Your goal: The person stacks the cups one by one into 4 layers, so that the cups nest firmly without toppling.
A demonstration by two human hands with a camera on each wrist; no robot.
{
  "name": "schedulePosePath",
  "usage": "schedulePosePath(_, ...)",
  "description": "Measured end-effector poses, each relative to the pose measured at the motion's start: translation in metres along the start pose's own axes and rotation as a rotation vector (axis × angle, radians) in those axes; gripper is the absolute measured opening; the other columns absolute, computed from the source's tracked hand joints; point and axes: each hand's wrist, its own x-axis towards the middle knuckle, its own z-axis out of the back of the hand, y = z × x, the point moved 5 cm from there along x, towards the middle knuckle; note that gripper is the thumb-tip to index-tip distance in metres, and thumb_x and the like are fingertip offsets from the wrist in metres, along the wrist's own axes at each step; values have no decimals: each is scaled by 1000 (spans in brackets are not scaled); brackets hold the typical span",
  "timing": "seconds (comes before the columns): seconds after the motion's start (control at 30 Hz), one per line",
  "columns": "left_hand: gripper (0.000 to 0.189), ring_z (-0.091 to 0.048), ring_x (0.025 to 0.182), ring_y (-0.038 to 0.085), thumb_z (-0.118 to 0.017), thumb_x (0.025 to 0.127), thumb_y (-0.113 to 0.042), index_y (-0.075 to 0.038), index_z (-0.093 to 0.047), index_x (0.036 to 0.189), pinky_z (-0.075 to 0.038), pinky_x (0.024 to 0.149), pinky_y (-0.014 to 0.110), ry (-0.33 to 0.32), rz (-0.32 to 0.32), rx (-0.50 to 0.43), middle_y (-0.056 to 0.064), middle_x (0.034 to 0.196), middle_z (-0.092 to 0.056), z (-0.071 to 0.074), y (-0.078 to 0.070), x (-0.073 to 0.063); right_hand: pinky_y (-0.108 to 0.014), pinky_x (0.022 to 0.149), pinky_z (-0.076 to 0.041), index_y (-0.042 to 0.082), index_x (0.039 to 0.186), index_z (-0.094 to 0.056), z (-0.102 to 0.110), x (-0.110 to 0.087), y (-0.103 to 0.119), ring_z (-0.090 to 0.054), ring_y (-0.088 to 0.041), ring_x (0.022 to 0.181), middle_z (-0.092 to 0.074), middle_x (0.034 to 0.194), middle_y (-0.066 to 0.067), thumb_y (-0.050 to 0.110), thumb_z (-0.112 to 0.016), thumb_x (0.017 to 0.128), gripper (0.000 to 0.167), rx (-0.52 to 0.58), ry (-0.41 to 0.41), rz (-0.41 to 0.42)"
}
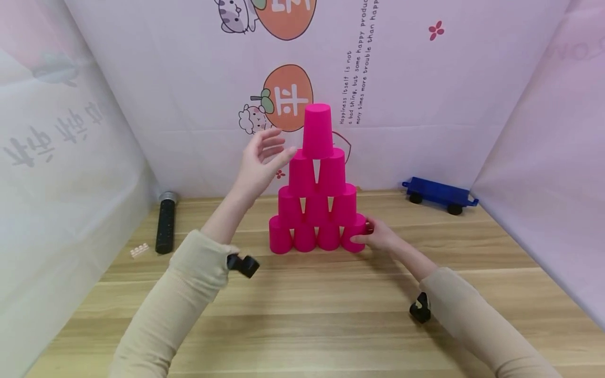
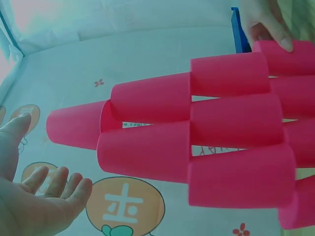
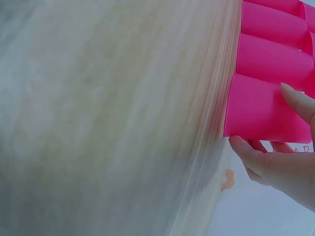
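Observation:
Upside-down bright pink cups form a pyramid on the wooden table: one top cup (image 1: pixel 318 131), two under it, three below those and several in the bottom row. My left hand (image 1: pixel 262 163) is raised to the left of the upper rows, fingers loosely spread and holding nothing. In the left wrist view, a gap shows between that hand (image 2: pixel 39 191) and the top cup (image 2: pixel 78 125). Low on the right, my right hand (image 1: pixel 378 234) grips the bottom row's end cup (image 1: pixel 352 236). The right wrist view has its thumb on this cup's (image 3: pixel 263 110) side, fingers partly hidden behind.
On the left lie a black cylinder with a silver end (image 1: pixel 165 223) and a small pale studded block (image 1: pixel 139 250). A blue toy wagon (image 1: pixel 439 194) with black wheels stands at the back right. Printed white cloth (image 1: pixel 402 79) hangs around the table's back and sides.

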Motion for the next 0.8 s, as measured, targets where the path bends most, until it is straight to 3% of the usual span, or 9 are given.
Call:
schedulePosePath(0.27, 56, -52, 122, 26, -64, 90, -21, -10, -38, 138, -45, 103, 38, 56, 5, 67, 11, 130, -53, 20, 33, -55, -41, 91, -48, -5, 137, -36, -1, 0, 1, -52, -36, 111, -53, 124, -26, 21, -68, 86, 66, -13, 15, 9)
schedulePosePath(0.57, 50, -53, 119, 28, -58, 94, -17, -3, -37, 137, -46, 100, 30, 32, 194, 127, 21, 128, -55, 44, 98, -114, -38, 88, -49, -6, 137, -36, 1, 0, -2, -52, -35, 108, -53, 122, -26, 21, -69, 85, 67, -12, 22, 18)
schedulePosePath(0.67, 49, -52, 120, 30, -55, 95, -21, -2, -36, 137, -45, 99, 30, 22, 252, 177, 22, 129, -55, 56, 116, -127, -37, 87, -49, -6, 138, -35, 1, 0, -2, -52, -35, 108, -53, 121, -27, 20, -69, 85, 68, -13, 24, 18)
schedulePosePath(0.8, 51, -51, 123, 35, -53, 97, -24, 1, -35, 138, -43, 103, 40, 36, 295, 210, 25, 131, -52, 68, 135, -140, -37, 87, -48, -6, 137, -35, 2, -1, -3, -52, -35, 107, -54, 120, -26, 20, -69, 85, 67, -15, 16, 15)
